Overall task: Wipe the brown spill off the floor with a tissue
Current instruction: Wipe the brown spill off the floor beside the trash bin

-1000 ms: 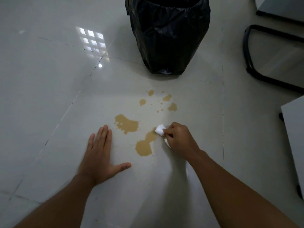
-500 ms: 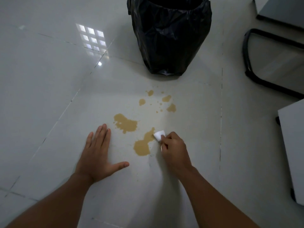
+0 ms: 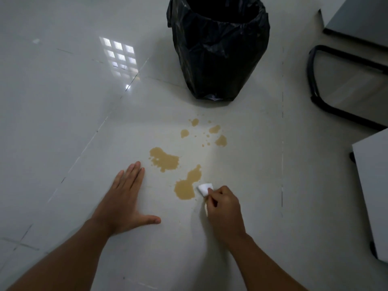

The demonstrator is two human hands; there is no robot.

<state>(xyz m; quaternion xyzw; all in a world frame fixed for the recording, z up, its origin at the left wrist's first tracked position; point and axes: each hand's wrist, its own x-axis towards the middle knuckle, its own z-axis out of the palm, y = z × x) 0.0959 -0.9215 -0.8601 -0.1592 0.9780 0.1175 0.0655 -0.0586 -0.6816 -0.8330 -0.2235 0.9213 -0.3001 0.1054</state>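
A brown spill (image 3: 185,185) lies on the pale tiled floor as two larger puddles, the second puddle (image 3: 164,159) farther left, with several small drops (image 3: 210,133) beyond them. My right hand (image 3: 222,203) pinches a small folded white tissue (image 3: 204,188), which touches the floor at the right edge of the nearer puddle. My left hand (image 3: 123,198) rests flat on the floor, fingers spread, just left of the puddles and holding nothing.
A bin lined with a black bag (image 3: 218,49) stands on the floor right behind the drops. A black metal chair base (image 3: 319,85) and grey furniture panels (image 3: 371,185) stand at the right.
My right hand has drawn the tissue back toward me along the right side of the nearer puddle. My left hand has stayed flat in place.
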